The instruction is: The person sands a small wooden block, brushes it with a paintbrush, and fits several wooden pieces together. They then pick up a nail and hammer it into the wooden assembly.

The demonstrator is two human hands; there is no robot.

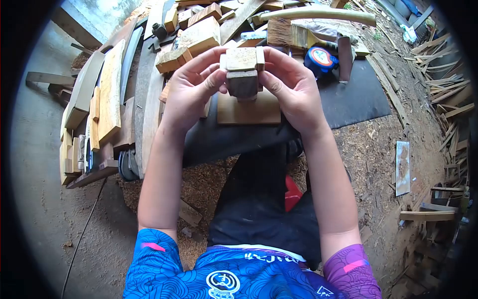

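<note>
Wooden block assembly (242, 79) sits gripped between my left hand (191, 92) and right hand (296, 92); I hold it over the flat board (249, 114).

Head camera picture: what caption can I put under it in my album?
Left hand and right hand hold a small wooden piece near a wide paintbrush and blue tape measure.

Small blocky wooden piece (242, 83), pale top, darker grey-brown lower part, held up between your left hand (191, 92) and your right hand (294, 92), above a flat tan board (249, 113).
</note>
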